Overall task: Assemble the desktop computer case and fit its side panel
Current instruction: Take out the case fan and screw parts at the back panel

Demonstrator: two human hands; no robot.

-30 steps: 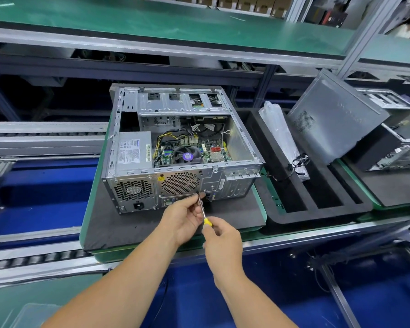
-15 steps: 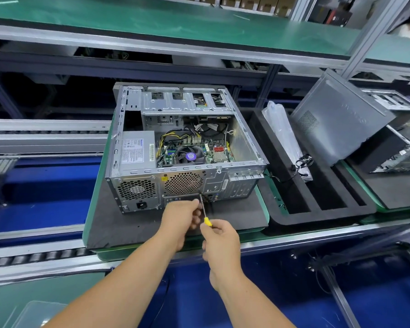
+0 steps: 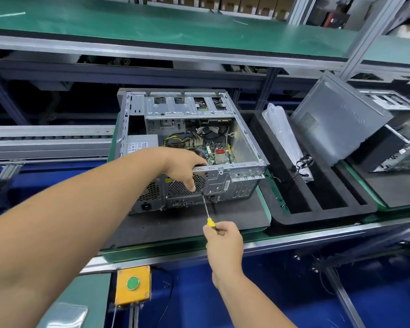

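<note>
Where the roller conveyor (image 3: 45,138) runs in at far left, its rails stop at the green-edged bench (image 3: 180,250), and a yellow box with a green button (image 3: 133,284) hangs below the bench's front rail. On the dark mat (image 3: 175,223) lies the computer case (image 3: 194,147), open side up, rear panel toward the viewer, board and yellow cables visible inside. Left forearm crosses over the power supply and hides most of it. Left hand (image 3: 184,166) drapes over the case's rear top edge, fingers curled down across the fan grille, gripping the rim. Right hand (image 3: 224,240), nearer the viewer, is closed around the yellow handle of a screwdriver (image 3: 207,210); the shaft angles up to the rear panel, tip meeting the metal just below the left fingertips. Right of the case sits a black foam tray (image 3: 317,209) holding a clear plastic bag (image 3: 282,136) with a black cable. Farther right, the grey side panel (image 3: 336,117) leans tilted against another case (image 3: 395,143).
</note>
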